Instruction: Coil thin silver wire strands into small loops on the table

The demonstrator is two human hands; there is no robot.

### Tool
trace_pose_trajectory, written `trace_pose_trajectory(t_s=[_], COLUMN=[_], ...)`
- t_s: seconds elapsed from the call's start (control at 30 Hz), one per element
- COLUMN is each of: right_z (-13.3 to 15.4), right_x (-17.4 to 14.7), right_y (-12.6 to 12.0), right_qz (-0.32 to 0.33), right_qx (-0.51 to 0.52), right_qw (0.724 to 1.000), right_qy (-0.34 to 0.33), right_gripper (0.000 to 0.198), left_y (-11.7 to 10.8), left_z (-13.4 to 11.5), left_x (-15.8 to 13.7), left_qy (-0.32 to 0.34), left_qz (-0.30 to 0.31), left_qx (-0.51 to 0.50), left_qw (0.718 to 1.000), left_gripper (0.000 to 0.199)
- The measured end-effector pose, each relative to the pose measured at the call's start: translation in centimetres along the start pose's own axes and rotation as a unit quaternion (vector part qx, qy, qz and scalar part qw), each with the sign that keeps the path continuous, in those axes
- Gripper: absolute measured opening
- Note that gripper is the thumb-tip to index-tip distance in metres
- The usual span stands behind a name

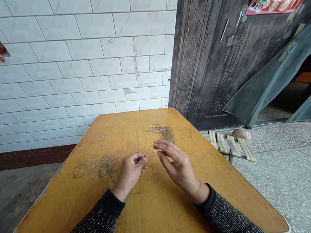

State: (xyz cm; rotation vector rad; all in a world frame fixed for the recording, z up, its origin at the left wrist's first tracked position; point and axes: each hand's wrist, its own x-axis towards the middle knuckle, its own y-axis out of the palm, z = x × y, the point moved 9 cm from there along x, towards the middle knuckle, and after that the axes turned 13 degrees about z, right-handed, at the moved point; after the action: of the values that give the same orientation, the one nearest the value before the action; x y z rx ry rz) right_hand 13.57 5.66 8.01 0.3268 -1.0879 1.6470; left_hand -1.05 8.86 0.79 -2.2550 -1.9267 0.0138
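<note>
Between thumb and fingertips, my left hand [131, 170] pinches a thin wire [152, 165] curved into a small loop. One end of that wire reaches right, close to the thumb of my right hand [179, 167]. The right hand's fingers are stretched out, thumb and fingertips apart; whether the thumb touches the wire I cannot tell. Left of my left hand lies a tangle of looped wires [109, 165] on the wooden table [152, 208]. Beyond my right hand is a bundle of loose wires [166, 133], partly hidden by the fingers.
A single bent wire [187, 133] lies near the table's right edge. A white tiled wall [101, 63] stands behind the table, with a dark door [210, 64] to its right. On the right are a strapped folding stool [231, 144], a ball [242, 134] and a hanging curtain [269, 83].
</note>
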Motion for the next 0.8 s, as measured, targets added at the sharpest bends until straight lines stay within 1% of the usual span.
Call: trace_pose_trajectory(t_s=[0.03, 0.07, 0.13, 0.2, 0.27, 0.33, 0.4, 0.47, 0.53, 0.7, 0.8], right_z=[0.6, 0.9, 0.8, 0.5, 0.5, 0.6, 0.7, 0.7, 0.5, -0.1, -0.4], right_x=[0.0, 0.0, -0.1, -0.1, -0.2, -0.2, -0.3, -0.4, -0.4, -0.4, -0.5], right_y=[0.7, 1.6, 3.1, 3.9, 4.2, 4.5, 4.7, 4.9, 4.9, 4.8, 4.9], right_qz=[0.029, 0.061, 0.110, 0.133, 0.148, 0.168, 0.195, 0.219, 0.234, 0.236, 0.234], right_qx=[-0.083, -0.159, -0.272, -0.345, -0.391, -0.415, -0.418, -0.410, -0.399, -0.393, -0.400], right_qw=[0.996, 0.984, 0.953, 0.926, 0.906, 0.892, 0.884, 0.882, 0.884, 0.886, 0.884], right_qy=[-0.033, -0.056, -0.075, -0.072, -0.067, -0.067, -0.074, -0.077, -0.073, -0.067, -0.062], right_gripper=[0.023, 0.021, 0.019, 0.017, 0.015, 0.014, 0.013, 0.014, 0.015, 0.017, 0.017], left_y=[0.1, 0.2, 0.5, 0.7, 0.8, 0.9, 1.2, 1.6, 1.8, 2.0, 2.0], left_z=[-0.2, -0.5, -1.1, -1.5, -1.5, -1.0, -0.4, 0.0, 0.1, 0.9, 1.4], left_x=[0.0, -0.1, -0.2, -0.2, -0.2, -0.2, -0.1, -0.2, -0.3, -0.3, -0.3], left_qy=[0.007, 0.018, 0.044, 0.065, 0.069, 0.049, 0.015, -0.010, -0.019, -0.041, -0.051], left_qz=[0.004, 0.006, 0.010, 0.011, 0.016, 0.029, 0.047, 0.062, 0.068, 0.069, 0.067], left_qx=[0.022, 0.045, 0.093, 0.131, 0.134, 0.097, 0.035, -0.023, -0.064, -0.140, -0.163], left_qw=[1.000, 0.999, 0.995, 0.989, 0.988, 0.994, 0.998, 0.998, 0.996, 0.987, 0.983], left_gripper=[0.015, 0.014, 0.012, 0.012, 0.013, 0.013, 0.018, 0.022, 0.025, 0.028, 0.027])
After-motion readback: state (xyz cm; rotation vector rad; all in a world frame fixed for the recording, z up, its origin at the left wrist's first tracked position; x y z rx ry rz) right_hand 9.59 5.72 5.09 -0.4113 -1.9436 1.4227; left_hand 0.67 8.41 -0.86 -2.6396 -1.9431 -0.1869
